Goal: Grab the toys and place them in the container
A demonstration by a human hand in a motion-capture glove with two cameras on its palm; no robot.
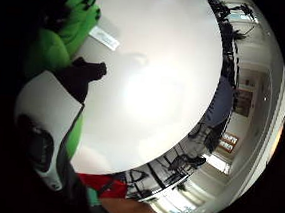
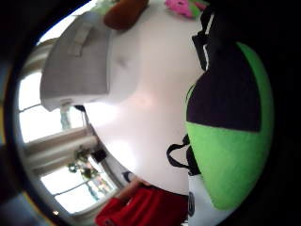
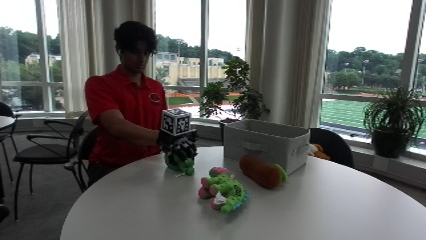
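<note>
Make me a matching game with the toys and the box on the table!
Things:
1. green toy
2. pink and green toy
3. orange toy
4. box

Places:
A. lying right against the box
B. held in the gloved right hand
C. at the back of the table, near the window
D. lying in the middle of the table, touched by no hand

Pairs: 1-B, 2-D, 3-A, 4-C

Green plush toy (image 3: 180,161) gripped above table; pink-green toy (image 3: 223,190), orange toy (image 3: 262,171) beside grey container (image 3: 266,143).
</note>
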